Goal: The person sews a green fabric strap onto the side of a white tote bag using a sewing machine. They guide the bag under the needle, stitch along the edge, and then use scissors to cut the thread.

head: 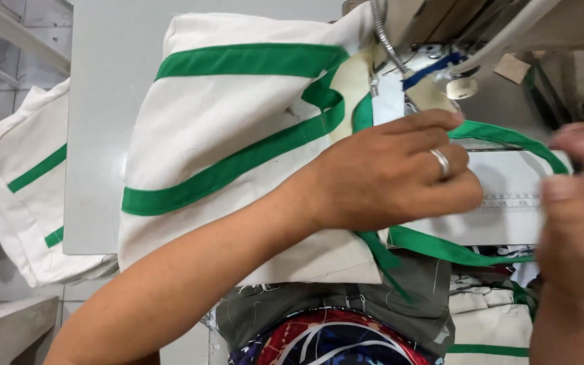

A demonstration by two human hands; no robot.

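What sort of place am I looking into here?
Most likely a sewing workshop. A sewing machine stands at the table, the left hand holds a white cloth bag with green straps at it, and more such bags are piled on the left.

Cream-white canvas bag [238, 115] at frame centre, banded with green webbing strap [231, 169]; silver ring [440, 162] on the left hand [386, 176]. Second cream bag [21, 196] with green stripes at left edge, on pale grey table [96, 135]. Olive-grey apron [319, 304] over red, white and navy patterned cloth [332, 341] at bottom centre.
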